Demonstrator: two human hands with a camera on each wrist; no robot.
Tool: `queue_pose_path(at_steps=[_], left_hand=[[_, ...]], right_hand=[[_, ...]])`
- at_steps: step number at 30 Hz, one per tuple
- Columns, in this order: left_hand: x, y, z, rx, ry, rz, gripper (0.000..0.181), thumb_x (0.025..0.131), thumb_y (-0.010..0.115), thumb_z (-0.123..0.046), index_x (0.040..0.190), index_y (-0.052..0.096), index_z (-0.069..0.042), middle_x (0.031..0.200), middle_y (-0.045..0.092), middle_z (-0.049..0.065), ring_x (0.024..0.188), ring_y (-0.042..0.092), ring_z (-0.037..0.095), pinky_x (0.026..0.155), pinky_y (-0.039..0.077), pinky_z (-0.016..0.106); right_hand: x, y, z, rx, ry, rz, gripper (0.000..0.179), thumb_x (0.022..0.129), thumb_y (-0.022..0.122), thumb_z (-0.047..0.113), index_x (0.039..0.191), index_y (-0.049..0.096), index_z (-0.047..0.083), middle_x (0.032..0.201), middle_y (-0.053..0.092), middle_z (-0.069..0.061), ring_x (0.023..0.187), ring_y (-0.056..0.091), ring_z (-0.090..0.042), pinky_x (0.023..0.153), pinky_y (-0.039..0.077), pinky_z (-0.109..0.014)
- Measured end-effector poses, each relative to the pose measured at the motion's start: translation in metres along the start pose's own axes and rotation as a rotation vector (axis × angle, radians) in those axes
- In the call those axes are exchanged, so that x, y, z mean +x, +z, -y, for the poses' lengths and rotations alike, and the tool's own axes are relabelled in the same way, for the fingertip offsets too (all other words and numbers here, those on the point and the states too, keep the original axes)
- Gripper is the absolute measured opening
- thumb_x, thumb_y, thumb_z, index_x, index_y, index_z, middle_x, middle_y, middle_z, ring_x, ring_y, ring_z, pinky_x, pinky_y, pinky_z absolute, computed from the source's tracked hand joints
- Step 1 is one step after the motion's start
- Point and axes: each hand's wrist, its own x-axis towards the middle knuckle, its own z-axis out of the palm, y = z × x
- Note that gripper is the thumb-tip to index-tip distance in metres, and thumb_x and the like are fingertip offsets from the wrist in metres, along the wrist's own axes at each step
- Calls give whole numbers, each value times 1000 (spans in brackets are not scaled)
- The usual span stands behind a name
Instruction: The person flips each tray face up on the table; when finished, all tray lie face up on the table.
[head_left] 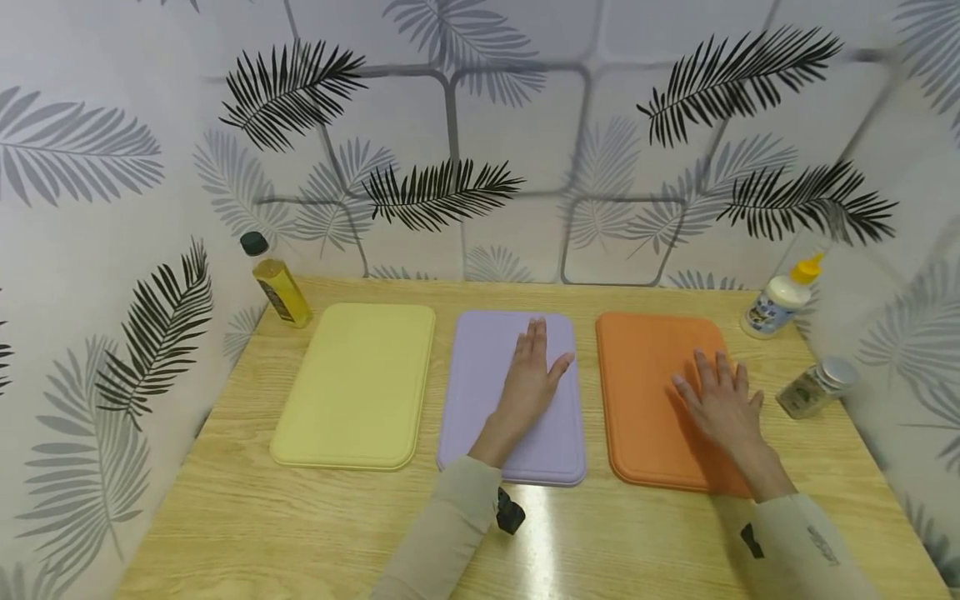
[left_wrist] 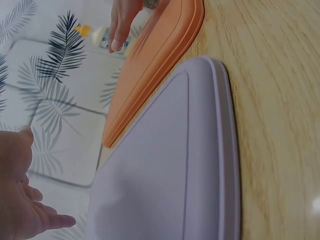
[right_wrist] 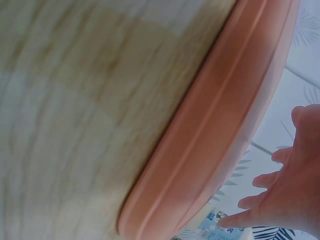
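Three flat boards with rounded corners lie in a row: a yellow board [head_left: 352, 383], a lavender board [head_left: 472, 375] and an orange board [head_left: 637, 400]. My left hand [head_left: 528, 379] is over the lavender board, fingers straight, thumb out to the right. In the left wrist view that hand [left_wrist: 20, 190] shows above the board's surface. Over the right half of the orange board is my right hand [head_left: 723, 408], its fingers spread and pointing away from me. The right wrist view has this hand [right_wrist: 290, 185] beyond the board's thick edge [right_wrist: 200, 150]. Neither hand holds anything.
On the wooden table [head_left: 262, 533], a bottle of yellow liquid [head_left: 283, 292] stands at the back left. A white glue bottle [head_left: 780, 300] with a yellow nozzle stands at the back right. Nearer is a small glass jar [head_left: 813, 390] with a silvery lid. A leaf-patterned wall [head_left: 525, 242] rises behind.
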Motion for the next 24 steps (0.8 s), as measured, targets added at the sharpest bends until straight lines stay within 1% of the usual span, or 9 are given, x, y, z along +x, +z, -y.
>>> queue_pose_path(at_steps=[4,10,15,19,24], left_hand=[[-1,5,-8,-35,-23,28,74,100,45,-42,152,15,3,156,17,25,141,20,42,116,20,45],[-2,15,-21,-47,-43,87,74,101,41,-46,153,14,-1,157,17,21,143,18,38,117,19,44],[-6,22,-31,-101,-65,138,74,100,41,-48,153,15,-3,158,17,19,144,17,35,117,18,43],[-10,30,-38,-140,-65,171,76,99,45,-47,153,16,-3,157,20,17,144,20,31,117,21,41],[-11,44,-43,-170,-95,215,81,95,55,-45,154,16,-5,158,21,13,144,22,25,116,24,37]], right_hand=[[-3,-1,0,3,11,13,73,101,29,55,153,14,6,153,6,-34,132,3,-64,91,7,-85],[-5,-2,-2,11,18,6,71,102,31,53,153,15,6,153,6,-34,132,4,-65,90,8,-85],[-5,1,-6,17,26,18,73,101,30,54,154,14,7,153,6,-34,132,3,-65,90,8,-85],[-6,1,-6,18,34,30,73,101,30,55,154,13,7,153,6,-35,132,3,-64,90,8,-85],[-6,2,-6,8,47,42,74,101,29,55,154,12,6,152,6,-35,132,5,-64,91,10,-84]])
